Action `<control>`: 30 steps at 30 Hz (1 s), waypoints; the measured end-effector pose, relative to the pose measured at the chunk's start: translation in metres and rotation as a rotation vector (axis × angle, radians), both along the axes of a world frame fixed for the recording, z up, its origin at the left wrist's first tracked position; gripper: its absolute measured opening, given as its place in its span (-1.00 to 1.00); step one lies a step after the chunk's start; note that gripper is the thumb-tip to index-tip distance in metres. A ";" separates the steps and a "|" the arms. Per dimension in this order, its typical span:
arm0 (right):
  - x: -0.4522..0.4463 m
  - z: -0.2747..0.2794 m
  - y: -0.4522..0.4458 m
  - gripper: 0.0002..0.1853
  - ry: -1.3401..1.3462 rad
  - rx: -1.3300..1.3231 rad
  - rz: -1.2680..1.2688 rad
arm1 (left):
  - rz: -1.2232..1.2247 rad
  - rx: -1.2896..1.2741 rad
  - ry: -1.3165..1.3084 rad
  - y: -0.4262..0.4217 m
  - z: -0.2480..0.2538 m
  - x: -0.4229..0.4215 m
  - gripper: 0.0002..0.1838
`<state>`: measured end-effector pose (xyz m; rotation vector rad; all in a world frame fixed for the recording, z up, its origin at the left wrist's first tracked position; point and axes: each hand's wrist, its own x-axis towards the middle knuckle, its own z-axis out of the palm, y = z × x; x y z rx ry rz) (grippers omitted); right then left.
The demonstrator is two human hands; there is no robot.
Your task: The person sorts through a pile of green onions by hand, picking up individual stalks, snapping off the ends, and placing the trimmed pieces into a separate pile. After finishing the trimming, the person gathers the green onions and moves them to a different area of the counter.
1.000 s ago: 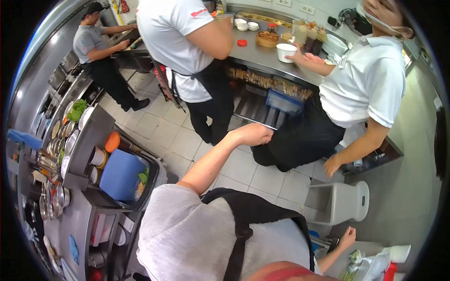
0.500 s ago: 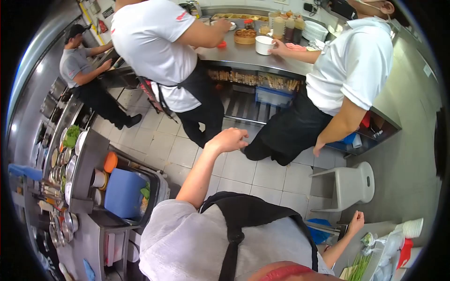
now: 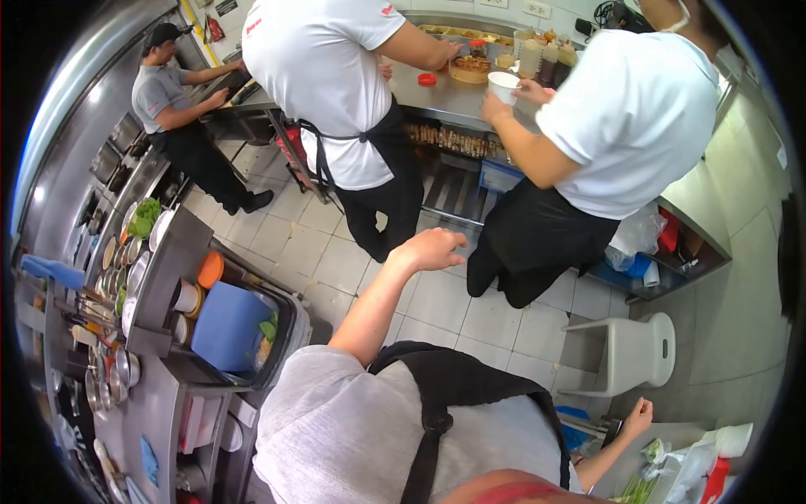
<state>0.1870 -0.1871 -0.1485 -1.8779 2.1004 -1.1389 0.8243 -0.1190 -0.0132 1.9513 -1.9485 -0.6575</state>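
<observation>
My left hand (image 3: 432,249) is raised in front of my body above the tiled floor (image 3: 437,298). Its fingers are loosely bent and apart, and nothing shows in them. Down at the right, my right hand (image 3: 640,417) has its fingers curled closed, with no object visible in it. It is nearest to the counter with green stalks (image 3: 640,489) and to a white plastic stool (image 3: 642,354). My forearms are bare; I wear a grey shirt (image 3: 344,420) and a black apron (image 3: 470,382).
A co-worker (image 3: 630,118) at the back counter holds a white bowl (image 3: 504,86). Beside them another person (image 3: 336,84) reaches over a bamboo steamer (image 3: 468,70). A third person (image 3: 176,101) works at far left. A blue box (image 3: 228,328) and metal bowls (image 3: 126,367) are at left.
The co-worker on the right has turned and now has both hands at the white bowl, lifted off the counter. The background has shifted rightward at the back. My hands keep nearly the same pose.
</observation>
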 end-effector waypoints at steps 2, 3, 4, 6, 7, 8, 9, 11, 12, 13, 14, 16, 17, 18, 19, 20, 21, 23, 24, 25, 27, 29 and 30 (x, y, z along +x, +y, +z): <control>0.000 -0.001 -0.001 -0.69 -0.015 0.002 0.005 | 0.012 -0.014 -0.007 0.000 -0.001 0.003 -0.60; -0.002 -0.003 -0.001 -0.69 -0.005 -0.001 -0.001 | 0.022 -0.026 -0.012 0.001 0.001 0.003 -0.62; -0.003 -0.004 -0.001 -0.69 0.005 -0.005 -0.009 | 0.022 -0.026 -0.011 0.002 0.005 0.002 -0.62; -0.003 -0.003 -0.001 -0.70 0.012 0.000 -0.013 | 0.023 0.000 -0.039 0.004 0.012 0.000 -0.68; -0.002 -0.002 0.000 -0.71 0.018 0.006 -0.019 | 0.023 0.001 -0.036 0.004 0.011 0.000 -0.68; 0.001 0.000 0.001 -0.71 0.020 0.006 -0.020 | 0.011 0.013 -0.034 0.003 0.009 0.000 -0.70; 0.005 0.003 0.002 -0.71 0.017 -0.004 -0.019 | 0.000 0.025 -0.032 0.002 0.008 -0.001 -0.70; 0.004 0.004 0.003 -0.71 0.020 -0.016 -0.019 | -0.021 0.028 -0.041 0.000 0.006 -0.001 -0.70; 0.001 0.002 0.002 -0.71 0.031 0.003 -0.020 | -0.038 0.030 -0.053 -0.001 0.005 -0.001 -0.70; -0.001 0.001 0.000 -0.71 0.041 0.021 -0.019 | -0.035 0.027 -0.048 -0.003 0.005 -0.001 -0.70; -0.003 0.000 -0.001 -0.71 0.045 0.019 -0.015 | -0.045 0.045 -0.053 -0.004 0.005 0.000 -0.71; -0.003 -0.001 -0.001 -0.71 0.067 0.012 -0.007 | -0.055 0.061 -0.058 -0.005 0.007 0.000 -0.73; -0.004 -0.002 -0.001 -0.71 0.068 0.011 -0.006 | -0.047 0.036 -0.072 -0.005 0.009 0.000 -0.72; -0.005 -0.003 -0.002 -0.71 0.057 0.014 -0.004 | -0.040 0.013 -0.087 -0.005 0.010 0.000 -0.72; -0.005 -0.003 -0.002 -0.71 0.046 0.016 -0.003 | -0.041 0.013 -0.088 -0.005 0.005 0.001 -0.72; -0.003 -0.003 -0.002 -0.71 0.046 0.016 -0.004 | 0.002 -0.073 -0.073 -0.004 -0.003 0.003 -0.69; 0.000 0.000 -0.001 -0.70 0.066 0.000 -0.004 | 0.044 -0.157 -0.058 -0.003 -0.005 0.004 -0.66; 0.000 0.004 0.001 -0.69 0.093 -0.009 -0.012 | 0.060 -0.130 -0.052 -0.004 -0.006 0.012 -0.63; 0.000 0.004 0.001 -0.69 0.093 0.019 -0.025 | 0.078 -0.106 -0.048 -0.008 -0.004 0.016 -0.59; 0.001 0.004 0.000 -0.69 0.093 0.045 -0.039 | 0.105 -0.040 -0.081 -0.015 -0.001 0.020 -0.57; 0.009 0.008 -0.002 -0.72 0.109 0.038 -0.042 | 0.097 -0.042 -0.172 -0.032 0.000 0.036 -0.55; 0.003 0.010 0.003 -0.75 0.137 0.037 -0.062 | 0.072 -0.024 -0.265 -0.056 0.005 0.050 -0.54; 0.003 0.007 0.000 -0.76 0.095 0.058 -0.057 | 0.068 -0.025 -0.318 -0.071 0.011 0.058 -0.53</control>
